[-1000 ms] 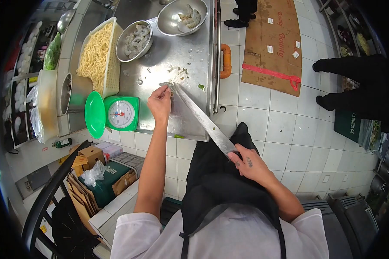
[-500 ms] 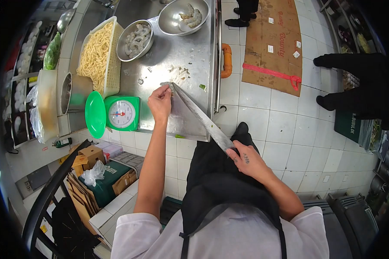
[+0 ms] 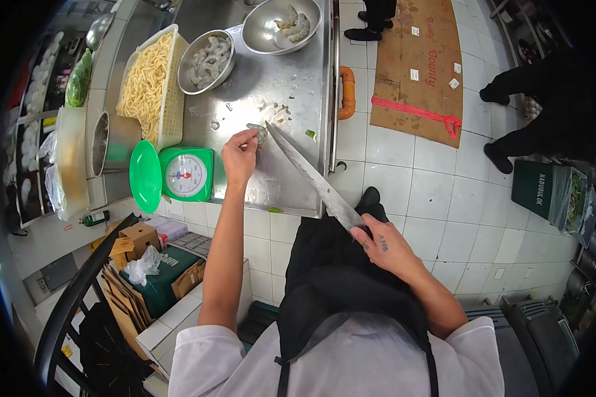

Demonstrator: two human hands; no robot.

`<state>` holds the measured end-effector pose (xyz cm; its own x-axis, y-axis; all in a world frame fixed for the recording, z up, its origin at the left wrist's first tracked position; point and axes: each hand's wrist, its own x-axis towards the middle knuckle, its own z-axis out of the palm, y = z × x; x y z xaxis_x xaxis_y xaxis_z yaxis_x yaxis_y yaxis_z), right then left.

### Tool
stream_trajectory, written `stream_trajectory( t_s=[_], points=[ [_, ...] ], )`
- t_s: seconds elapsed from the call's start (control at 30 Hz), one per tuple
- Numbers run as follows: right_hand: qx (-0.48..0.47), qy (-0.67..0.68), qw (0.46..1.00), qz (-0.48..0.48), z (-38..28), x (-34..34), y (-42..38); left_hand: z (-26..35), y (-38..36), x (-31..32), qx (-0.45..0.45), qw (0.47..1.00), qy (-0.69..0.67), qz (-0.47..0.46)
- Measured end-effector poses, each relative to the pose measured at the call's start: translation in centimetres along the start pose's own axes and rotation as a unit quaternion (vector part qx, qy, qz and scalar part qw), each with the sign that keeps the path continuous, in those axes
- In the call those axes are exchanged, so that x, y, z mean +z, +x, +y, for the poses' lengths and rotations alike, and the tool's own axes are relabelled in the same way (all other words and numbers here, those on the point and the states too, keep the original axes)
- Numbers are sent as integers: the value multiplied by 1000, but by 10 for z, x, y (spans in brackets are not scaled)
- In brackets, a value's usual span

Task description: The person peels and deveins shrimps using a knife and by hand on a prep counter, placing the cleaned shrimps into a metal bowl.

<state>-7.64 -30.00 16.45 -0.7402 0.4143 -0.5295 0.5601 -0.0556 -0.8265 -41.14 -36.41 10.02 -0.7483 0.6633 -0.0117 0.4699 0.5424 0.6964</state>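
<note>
My left hand (image 3: 240,157) pinches a small grey shrimp (image 3: 261,134) over the steel table (image 3: 245,178). In my right hand (image 3: 384,246) is the handle of a long knife (image 3: 314,180); its tip lies just right of the shrimp. A metal bowl of shrimp (image 3: 212,61) and a second bowl with a few larger shrimp (image 3: 293,28) stand at the table's far side. Small wet scraps lie beyond the knife tip.
A white basket of thick noodles (image 3: 151,79) and a green scale (image 3: 187,173) are at the left. An orange pipe (image 3: 347,92) runs beside the table's right edge. Two people in dark clothes stand on the right, near flat cardboard (image 3: 420,66).
The knife tip has moved slightly away from the shrimp, up and right. My left hand has shifted a little left, my right hand a little right. The person at right has moved their legs.
</note>
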Motion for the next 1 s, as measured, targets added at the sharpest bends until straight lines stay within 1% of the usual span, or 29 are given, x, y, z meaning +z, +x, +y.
stream_trajectory(
  t_s=[0.03,0.1,0.13,0.2,0.23,0.3,0.4,0.43,0.5,0.7,0.8,0.9,1.0],
  points=[
    [0,0,1000,0,2,2,1,1,0,-1,0,1000,0,0],
    [-44,-18,999,23,8,7,5,3,0,-1,-5,1000,-3,-4],
    [-44,-18,999,23,8,6,6,3,-1,-1,-5,1000,-2,-5],
    [-5,-23,1000,-4,4,5,7,4,-1,0,-13,1000,8,3],
    [-6,-22,1000,-5,6,6,7,4,-2,1,-13,1000,8,3],
    [-53,-10,998,23,12,7,7,3,-2,0,-18,1000,9,9],
    [-56,-25,997,43,14,7,7,0,-1,0,-12,1000,7,12],
    [-56,-26,997,43,11,5,6,-3,0,0,-12,1000,6,13],
    [-5,-27,999,16,0,-2,2,-5,2,-1,-13,1000,2,18],
    [-12,-5,1000,-4,-2,0,-8,2,-4,1,-38,999,6,31],
    [-31,-33,999,-2,6,7,-9,0,-5,4,-34,999,-9,35],
    [-40,-21,999,14,9,10,-6,-1,-5,6,-26,999,-9,40],
    [-24,-17,1000,7,4,5,-6,0,-4,2,-32,999,-2,26]
  ],
)
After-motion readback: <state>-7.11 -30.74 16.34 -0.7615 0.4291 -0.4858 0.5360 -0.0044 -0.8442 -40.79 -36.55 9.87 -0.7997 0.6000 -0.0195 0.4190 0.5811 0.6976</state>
